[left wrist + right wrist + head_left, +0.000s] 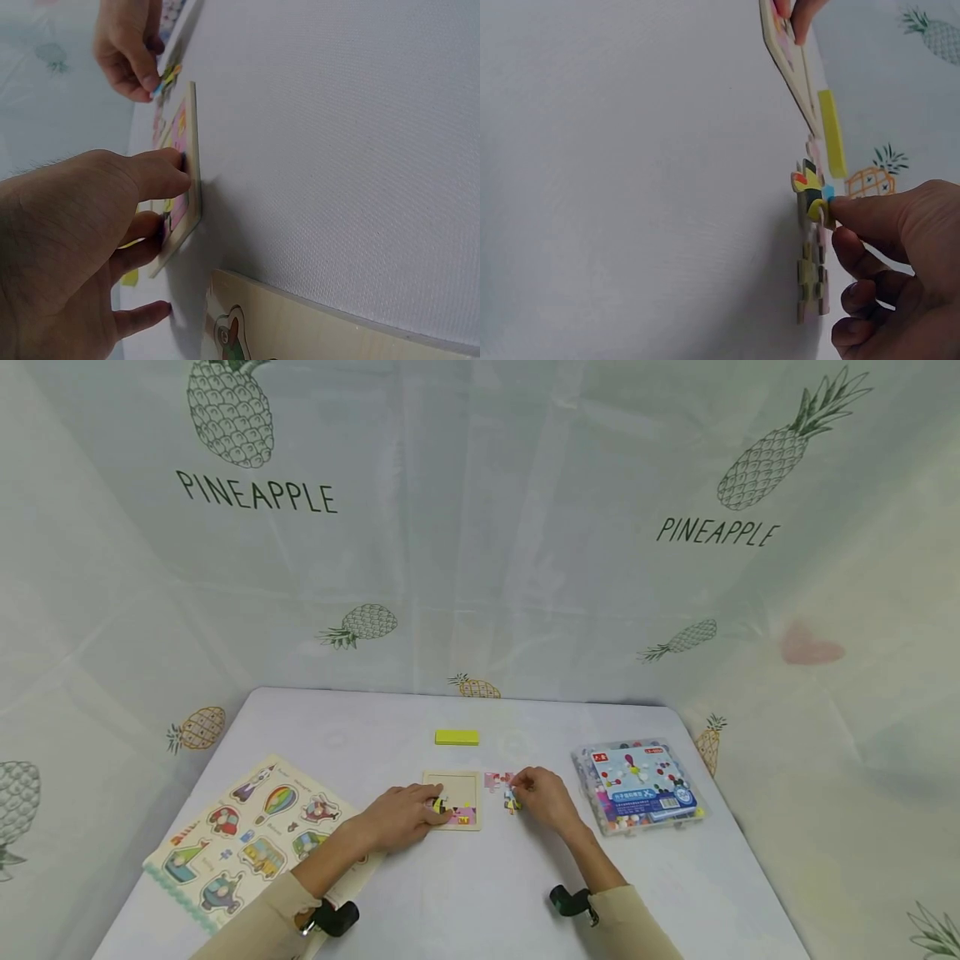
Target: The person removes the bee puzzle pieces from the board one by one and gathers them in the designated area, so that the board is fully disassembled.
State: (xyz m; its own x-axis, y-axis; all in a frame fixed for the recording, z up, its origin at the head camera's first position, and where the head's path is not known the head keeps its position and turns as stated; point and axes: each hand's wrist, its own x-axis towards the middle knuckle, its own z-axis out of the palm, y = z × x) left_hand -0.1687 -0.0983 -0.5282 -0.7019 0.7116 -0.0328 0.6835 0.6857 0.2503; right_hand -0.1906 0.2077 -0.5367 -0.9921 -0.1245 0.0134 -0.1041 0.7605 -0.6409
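A small square wooden puzzle tray (452, 776) lies mid-table, with pink and yellow pieces along its lower part. My left hand (405, 817) rests on its left side, thumb and fingertips pressing the pieces; in the left wrist view the fingers of this left hand (90, 217) are spread. Right of the tray, my right hand (546, 797) pinches a jigsaw piece (810, 187) coloured yellow, black, red and blue between thumb and forefinger. Beneath and beside that piece, loose pink jigsaw pieces (493, 780) lie on the table, partly hidden by the right hand.
A yellow block (457, 737) lies behind the tray. At the left is a large wooden picture board (247, 835), partly under the left forearm. To the right stands a clear plastic case (641, 787) with a blue label and colourful balls. A pineapple-print curtain (480, 568) hangs behind.
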